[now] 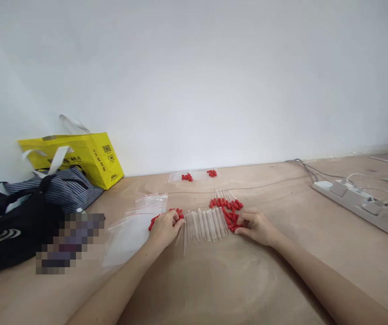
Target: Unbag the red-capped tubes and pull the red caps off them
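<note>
Clear thin dropper tubes (205, 225) lie side by side in a row on the table between my hands. My left hand (165, 226) is at the row's left end, with its fingers pinched together. Red rubber bulbs (153, 222) lie beside and behind it, and what its fingertips hold is hidden. My right hand (257, 227) pinches a red rubber bulb (235, 228) at the edge of a small pile right of the row. Behind that pile, droppers with red bulbs (226, 202) lie fanned out, tubes pointing away from me.
Clear zip bags (126, 239) lie to the left. A bag with red-bulbed droppers (197, 176) rests by the wall. Far left are a yellow shopping bag (104, 158), a striped bag (75, 187) and a black bag (17, 234). A white power strip (352, 203) with cables stands right.
</note>
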Demonstrator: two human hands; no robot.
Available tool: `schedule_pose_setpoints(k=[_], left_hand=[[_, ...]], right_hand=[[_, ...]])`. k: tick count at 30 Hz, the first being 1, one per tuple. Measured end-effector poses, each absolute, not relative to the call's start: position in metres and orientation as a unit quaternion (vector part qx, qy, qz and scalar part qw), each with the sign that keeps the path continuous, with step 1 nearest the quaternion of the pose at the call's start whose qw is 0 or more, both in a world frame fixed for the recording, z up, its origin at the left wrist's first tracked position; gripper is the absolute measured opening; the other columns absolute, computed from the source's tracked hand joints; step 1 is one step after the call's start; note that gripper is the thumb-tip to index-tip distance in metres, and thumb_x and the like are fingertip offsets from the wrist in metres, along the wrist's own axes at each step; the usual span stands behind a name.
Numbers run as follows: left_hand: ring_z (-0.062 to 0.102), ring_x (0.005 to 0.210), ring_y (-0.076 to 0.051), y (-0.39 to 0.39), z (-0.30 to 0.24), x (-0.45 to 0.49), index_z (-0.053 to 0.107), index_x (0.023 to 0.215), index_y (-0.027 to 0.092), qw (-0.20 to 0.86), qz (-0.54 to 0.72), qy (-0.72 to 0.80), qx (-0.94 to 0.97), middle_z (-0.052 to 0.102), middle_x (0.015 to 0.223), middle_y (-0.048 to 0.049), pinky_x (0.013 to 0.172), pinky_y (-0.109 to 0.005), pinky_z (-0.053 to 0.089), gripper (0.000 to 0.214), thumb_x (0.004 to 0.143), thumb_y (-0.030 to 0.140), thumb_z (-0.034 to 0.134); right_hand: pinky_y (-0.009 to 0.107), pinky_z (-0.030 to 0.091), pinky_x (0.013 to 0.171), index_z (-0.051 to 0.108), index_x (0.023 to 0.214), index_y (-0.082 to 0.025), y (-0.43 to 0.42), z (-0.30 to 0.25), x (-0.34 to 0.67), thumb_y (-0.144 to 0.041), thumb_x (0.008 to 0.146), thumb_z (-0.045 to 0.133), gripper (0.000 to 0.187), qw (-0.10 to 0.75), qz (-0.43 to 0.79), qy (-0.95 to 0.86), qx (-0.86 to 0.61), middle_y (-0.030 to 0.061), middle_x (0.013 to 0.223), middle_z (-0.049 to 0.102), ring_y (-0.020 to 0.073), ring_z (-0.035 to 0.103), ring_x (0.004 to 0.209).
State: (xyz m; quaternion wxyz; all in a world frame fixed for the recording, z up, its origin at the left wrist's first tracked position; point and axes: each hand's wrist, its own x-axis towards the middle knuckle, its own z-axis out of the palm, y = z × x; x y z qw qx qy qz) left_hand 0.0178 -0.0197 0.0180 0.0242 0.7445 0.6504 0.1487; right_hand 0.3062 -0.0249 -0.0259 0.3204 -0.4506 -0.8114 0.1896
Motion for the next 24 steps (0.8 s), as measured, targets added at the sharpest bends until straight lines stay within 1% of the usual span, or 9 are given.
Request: schedule_pose_setpoints(k=[7,11,13,15,16,18,20,21,24], left_hand=[[0.055,0.071,-0.016,-0.009,0.015,0.009,0.051,0.071,0.019,-0.004,0.171,0.656,0.735,0.059,0.072,-0.0009,0.060,-0.023,0.036,0.009,0.078,0.022,0.045],[0.055,0.073,-0.016,-0.010,0.015,0.007,0.051,0.067,0.019,-0.012,0.179,0.651,0.737,0.058,0.075,-0.0018,0.063,-0.024,0.038,0.017,0.080,0.025,0.042],[0.054,0.076,-0.017,-0.017,0.014,0.004,0.053,0.069,0.019,-0.023,0.197,0.622,0.758,0.058,0.078,-0.0029,0.066,-0.026,0.039,0.020,0.082,0.029,0.040],[0.052,0.084,-0.019,-0.027,0.014,-0.001,0.056,0.078,0.020,-0.032,0.212,0.545,0.810,0.058,0.086,-0.0048,0.074,-0.029,0.038,0.022,0.080,0.037,0.044],[0.051,0.089,-0.020,-0.033,0.014,-0.005,0.057,0.085,0.020,-0.033,0.211,0.496,0.842,0.057,0.093,-0.0058,0.080,-0.032,0.037,0.026,0.077,0.043,0.048],[0.045,0.101,-0.025,-0.044,0.013,-0.012,0.056,0.100,0.023,-0.024,0.183,0.415,0.891,0.054,0.107,-0.0072,0.089,-0.038,0.031,0.046,0.066,0.054,0.056],[0.040,0.109,-0.028,-0.051,0.011,-0.017,0.051,0.111,0.026,-0.015,0.153,0.388,0.909,0.049,0.118,-0.0076,0.094,-0.043,0.025,0.061,0.060,0.059,0.058],[0.038,0.111,-0.029,-0.052,0.009,-0.018,0.050,0.112,0.026,-0.016,0.148,0.392,0.908,0.048,0.120,-0.0078,0.094,-0.044,0.023,0.061,0.061,0.059,0.058],[0.040,0.110,-0.027,-0.050,0.006,-0.017,0.052,0.110,0.025,-0.034,0.161,0.416,0.895,0.050,0.117,-0.0077,0.093,-0.044,0.025,0.048,0.069,0.051,0.053]], right_hand=[[0.024,0.041,0.057,0.054,0.065,-0.020,-0.025,-0.030,0.297,-0.032,0.076,0.053,0.017,0.343,0.141,-0.812,-0.450,0.0008,0.066,0.056,0.0127,0.051,0.062],[0.024,0.041,0.057,0.054,0.066,-0.020,-0.027,-0.028,0.296,-0.033,0.076,0.052,0.017,0.338,0.136,-0.815,-0.451,0.0007,0.066,0.056,0.0126,0.051,0.061],[0.024,0.041,0.056,0.054,0.066,-0.019,-0.028,-0.026,0.298,-0.034,0.076,0.053,0.018,0.339,0.136,-0.815,-0.449,0.0012,0.067,0.056,0.0124,0.051,0.061],[0.024,0.041,0.056,0.053,0.065,-0.019,-0.028,-0.025,0.300,-0.034,0.076,0.053,0.019,0.340,0.134,-0.815,-0.449,0.0014,0.067,0.056,0.0123,0.051,0.060],[0.024,0.041,0.056,0.053,0.064,-0.019,-0.028,-0.025,0.300,-0.035,0.076,0.053,0.019,0.340,0.133,-0.815,-0.450,0.0014,0.067,0.056,0.0123,0.051,0.060],[0.024,0.041,0.056,0.052,0.062,-0.020,-0.027,-0.025,0.300,-0.035,0.076,0.054,0.020,0.339,0.128,-0.817,-0.449,0.0011,0.066,0.056,0.0124,0.051,0.060],[0.025,0.041,0.057,0.053,0.062,-0.020,-0.027,-0.026,0.299,-0.035,0.075,0.055,0.020,0.340,0.119,-0.821,-0.442,0.0009,0.065,0.056,0.0125,0.051,0.060],[0.025,0.041,0.058,0.053,0.062,-0.020,-0.026,-0.026,0.299,-0.035,0.075,0.055,0.020,0.341,0.112,-0.824,-0.438,0.0008,0.066,0.056,0.0127,0.052,0.061],[0.028,0.040,0.065,0.055,0.063,-0.021,-0.025,-0.028,0.299,-0.036,0.074,0.056,0.019,0.342,0.086,-0.825,-0.443,0.0006,0.067,0.057,0.0137,0.054,0.064]])
